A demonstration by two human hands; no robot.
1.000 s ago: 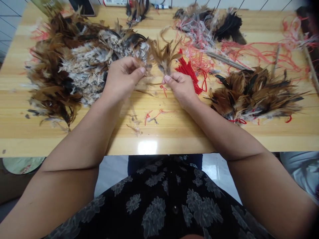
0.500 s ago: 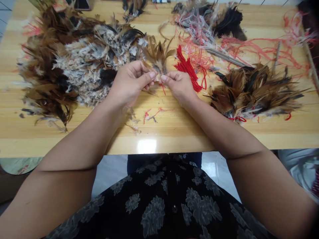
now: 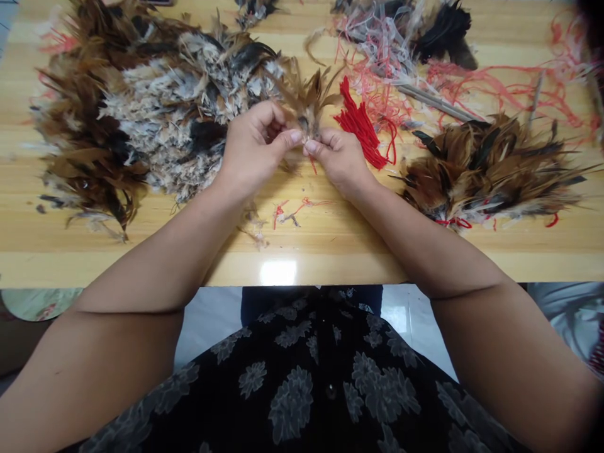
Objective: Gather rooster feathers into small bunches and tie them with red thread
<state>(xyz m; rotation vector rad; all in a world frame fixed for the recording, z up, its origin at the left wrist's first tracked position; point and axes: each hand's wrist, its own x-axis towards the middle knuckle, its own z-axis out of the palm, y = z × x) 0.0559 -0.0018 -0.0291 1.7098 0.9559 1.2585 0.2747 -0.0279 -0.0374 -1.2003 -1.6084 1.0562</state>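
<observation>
A small bunch of brown feathers (image 3: pixel 311 97) fans upward between my two hands, over the middle of the wooden table. My left hand (image 3: pixel 264 141) pinches its base from the left with thumb and fingers. From the right, my right hand (image 3: pixel 337 154) pinches the same base, the two thumb tips almost meeting. A short red strand hangs just below the fingertips. Just right of the bunch lies a bundle of red yarn (image 3: pixel 361 126). The big heap of brown, grey and white feathers (image 3: pixel 165 119) spreads left of my left hand.
Tied brown feather bunches (image 3: pixel 491 173) lie at the right. Tangled pink and clear string (image 3: pixel 377 63), black feathers (image 3: pixel 443 34) and a thin stick (image 3: pixel 438 102) are behind. Red scraps (image 3: pixel 292 212) lie near the front edge of the table (image 3: pixel 330 267).
My hands have drawn closer together at the base of the feather bunch, and the bunch stands slightly further right. The view has shifted a little.
</observation>
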